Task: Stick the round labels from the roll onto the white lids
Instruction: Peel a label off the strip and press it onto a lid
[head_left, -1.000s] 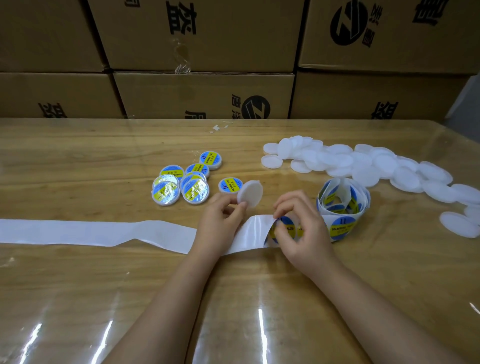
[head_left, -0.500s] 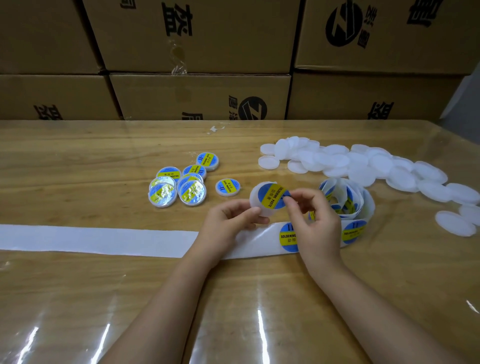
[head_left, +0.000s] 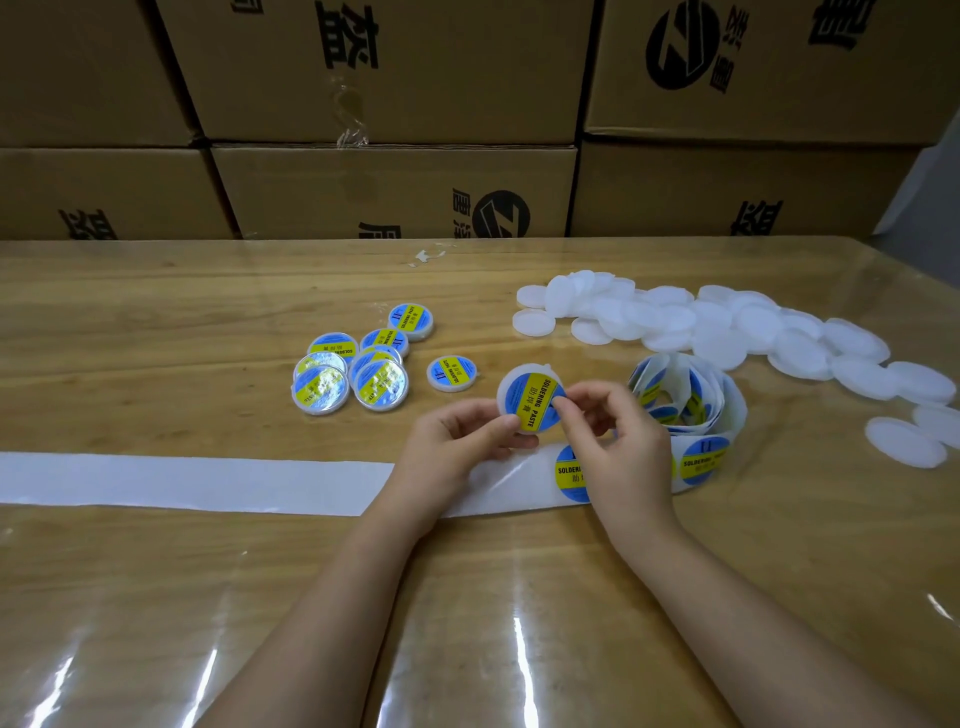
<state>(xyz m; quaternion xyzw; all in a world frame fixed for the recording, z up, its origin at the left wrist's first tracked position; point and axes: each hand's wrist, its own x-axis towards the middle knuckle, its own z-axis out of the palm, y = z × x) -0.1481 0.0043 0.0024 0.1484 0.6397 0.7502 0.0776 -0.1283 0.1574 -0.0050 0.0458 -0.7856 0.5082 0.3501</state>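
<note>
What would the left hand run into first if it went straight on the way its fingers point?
Probably the right hand, which pinches the label on the lid that the left hand holds; the label roll lies beyond.

Two bare forearms reach in from near edge of table (head_left: 156, 332), left from bottom middle, right from bottom right corner. Left hand (head_left: 457, 441) holds lid (head_left: 524, 392): thumb on lower front, fingers curled behind. Right hand (head_left: 618, 447) close beside it, thumb tip pressed on lid's right side, pointer finger bent above thumb, other fingers curled loosely.
</note>
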